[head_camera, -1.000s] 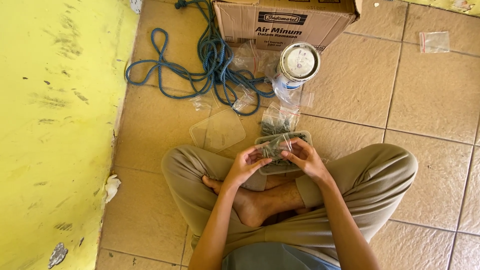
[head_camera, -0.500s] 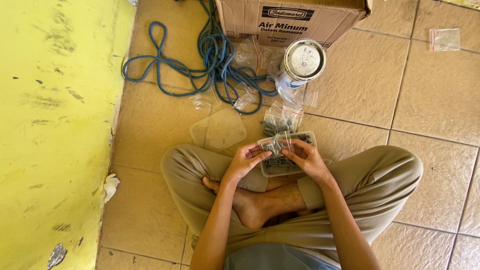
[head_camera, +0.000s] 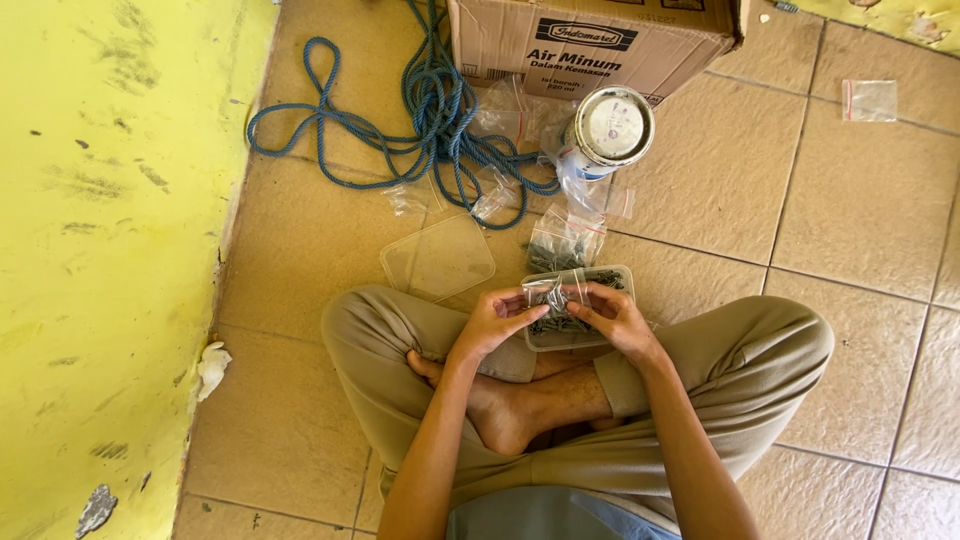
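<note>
Small clear plastic bag (head_camera: 553, 296) of dark screws pinched between both hands over lap. Left hand (head_camera: 492, 322) grip closed on bag's left edge; right hand (head_camera: 612, 312) grip closed on right edge. Bag held just above clear plastic tub (head_camera: 618, 275) of screws (tub resting on crossed legs). Clear lid (head_camera: 437, 258) lying on tiled floor (head_camera: 700, 190), near left knee. Second filled bag (head_camera: 562, 240) beyond tub. Tin can (head_camera: 608, 132), blue rope (head_camera: 400, 110), cardboard box (head_camera: 590, 40) further out.
</note>
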